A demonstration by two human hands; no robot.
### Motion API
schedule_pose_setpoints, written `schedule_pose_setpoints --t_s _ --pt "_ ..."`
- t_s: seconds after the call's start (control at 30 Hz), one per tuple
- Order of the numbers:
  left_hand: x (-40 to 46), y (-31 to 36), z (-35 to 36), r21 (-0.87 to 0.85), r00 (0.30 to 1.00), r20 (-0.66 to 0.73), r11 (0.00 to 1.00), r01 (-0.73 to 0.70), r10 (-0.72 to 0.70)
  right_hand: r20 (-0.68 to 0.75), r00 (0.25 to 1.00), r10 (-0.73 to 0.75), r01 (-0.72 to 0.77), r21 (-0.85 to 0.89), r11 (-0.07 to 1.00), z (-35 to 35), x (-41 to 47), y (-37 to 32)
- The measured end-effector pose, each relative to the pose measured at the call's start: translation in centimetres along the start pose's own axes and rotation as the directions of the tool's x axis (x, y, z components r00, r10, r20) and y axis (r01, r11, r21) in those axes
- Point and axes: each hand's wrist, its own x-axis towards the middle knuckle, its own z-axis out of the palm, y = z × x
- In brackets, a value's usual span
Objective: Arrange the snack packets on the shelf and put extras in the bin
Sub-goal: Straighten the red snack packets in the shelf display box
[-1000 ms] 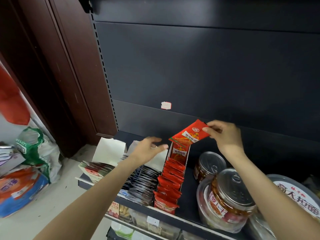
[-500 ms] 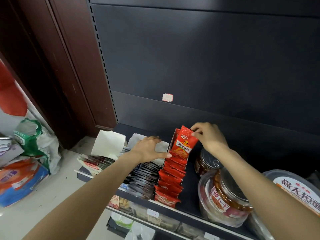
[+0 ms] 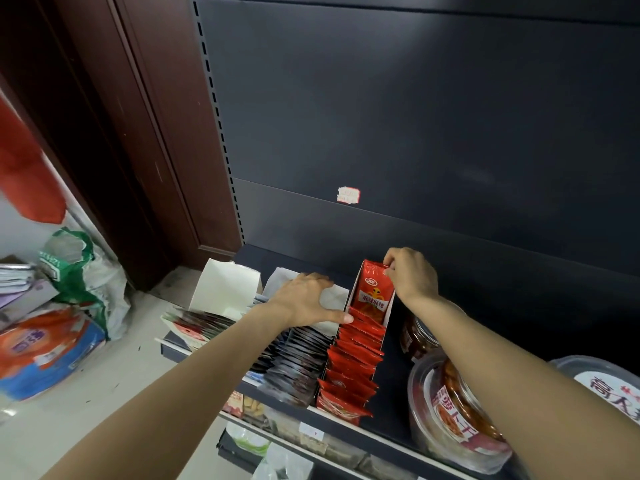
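Head cam view on my end: I'm looking down at a dark shelf [image 3: 388, 403] with a few display boxes lined up on it. My right hand [image 3: 412, 277] is pinching the top edge of a red snack packet [image 3: 375, 292], fingers curled over the upper corner. That packet stands upright at the very back of the red packet box [image 3: 386, 327], pretty much seated in its slot behind the row of red packets [image 3: 349, 372] that runs toward the front lip of the shelf.

My left hand [image 3: 306, 299] is planted flat-ish on the white back flap of the next box over, fingers spread and relaxed, thumb tip touching the left wall of the red packet box. It holds nothing, just presses there. Below that hand is the row of dark packets [image 3: 294, 362], fanned out and leaning, and further left another open white carton [image 3: 225, 289] with more packets in front of it.

Right of the red box, a clear tub with a red label [image 3: 453, 410] sits under my right forearm, with a smaller jar [image 3: 415, 337] behind it and a bigger lidded tub [image 3: 602, 382] at the frame edge. Some bags [image 3: 52, 344] are piled on the floor off to the left. I can't spot a bin anywhere from here.
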Motion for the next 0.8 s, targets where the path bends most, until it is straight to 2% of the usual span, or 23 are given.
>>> schedule_pose_setpoints --t_s 0.1,0.33,0.43,0.5,0.6,0.8 --pt "0.0 0.0 -0.1 0.003 1.000 0.004 1.000 -0.002 0.002 -0.011 0.999 0.040 -0.039 0.035 0.999 0.4 0.2 0.3" --pt "0.1 0.0 0.1 0.005 1.000 -0.010 1.000 0.003 -0.003 0.089 0.992 0.094 -0.103 0.109 0.989 0.5 0.3 0.3" --pt "0.1 0.1 0.2 -0.008 1.000 -0.014 1.000 0.005 -0.005 0.039 0.992 0.121 -0.127 0.222 0.967 -0.3 -1.1 -0.3" --pt "0.1 0.1 0.2 -0.021 1.000 -0.023 1.000 0.008 -0.008 0.047 0.995 0.093 -0.103 0.311 0.945 -0.9 -2.3 -0.8" --pt "0.0 0.1 0.4 -0.038 0.999 -0.035 0.999 0.002 -0.004 0.184 0.983 0.022 -0.095 0.399 0.912 -1.3 -4.3 -1.3" --pt "-0.2 0.0 0.6 -0.070 1.000 -0.023 0.998 0.008 -0.009 0.313 0.946 -0.083 -0.050 0.393 0.918 -0.7 -5.8 -1.3"
